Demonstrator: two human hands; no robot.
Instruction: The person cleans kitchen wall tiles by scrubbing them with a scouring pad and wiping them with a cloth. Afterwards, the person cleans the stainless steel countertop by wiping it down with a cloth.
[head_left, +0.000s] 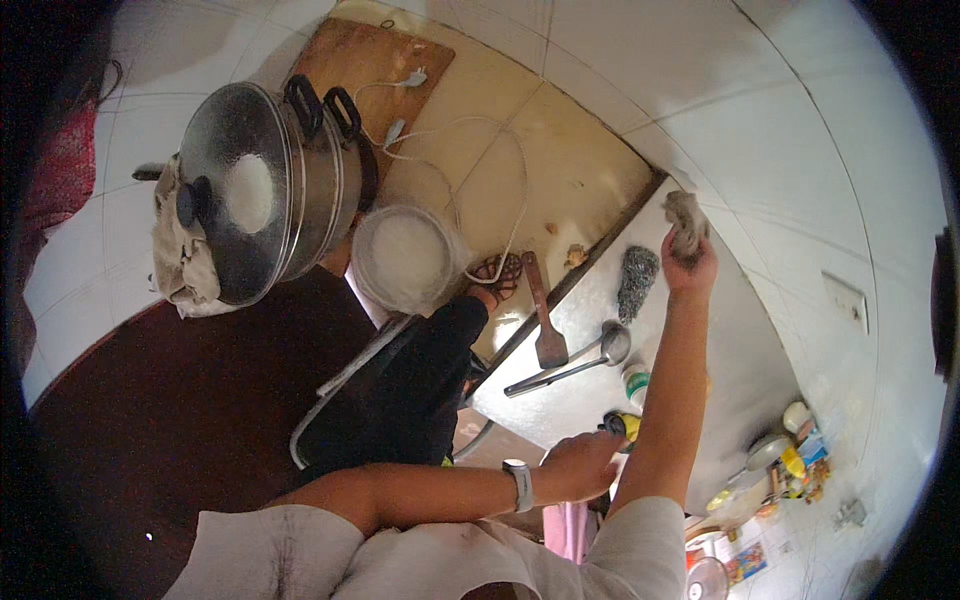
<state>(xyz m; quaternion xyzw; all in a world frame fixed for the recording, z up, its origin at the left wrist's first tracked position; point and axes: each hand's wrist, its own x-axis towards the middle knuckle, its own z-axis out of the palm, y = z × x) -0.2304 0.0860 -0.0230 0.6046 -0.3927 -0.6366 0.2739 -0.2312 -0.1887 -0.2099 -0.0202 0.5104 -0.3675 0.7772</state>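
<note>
My right hand (690, 259) reaches out over the far end of a shiny grey countertop (735, 367), its fingers closed around a crumpled grey-brown cloth (684, 217). Just left of it lies a steel-wool scrubber (637, 283). My left hand (581, 469), with a watch on the wrist, is bent in front of my body near the counter's close edge. Its fingers are curled, and whether they hold anything cannot be seen. Beside them is a yellow and black object (621, 426). A wooden-handled spatula (551, 341), a metal ladle (615, 343) and a white-and-green container (636, 384) are on the counter.
A large lidded steamer pot (247, 195), cloth on its lid, stands left, near a whitish bucket (409, 255). A white power cord (523, 172) loops over the tiled floor. A dark round tabletop (187, 375) fills the lower left. Bowls and packets (795, 457) crowd the counter's right end.
</note>
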